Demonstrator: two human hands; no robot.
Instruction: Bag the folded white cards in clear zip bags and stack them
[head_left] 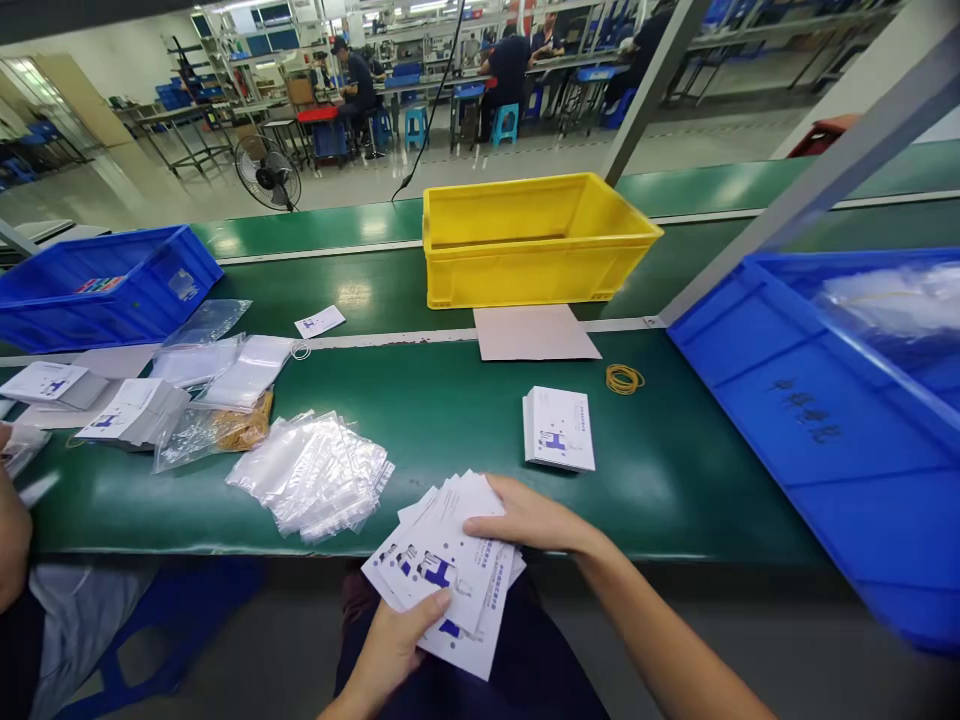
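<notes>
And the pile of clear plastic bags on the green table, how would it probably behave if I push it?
The pile of bags would probably slide apart, since the bags lie unevenly overlapped. Each looks thin and clear, so likely light and floppy. Their shiny surface may be slippery.

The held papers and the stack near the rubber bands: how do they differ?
The held papers are fanned out; the stack is mostly squared. The left hand and right hand grip the held papers; the stack lies on the green bench. Both are white with purple-blue prints.
</notes>
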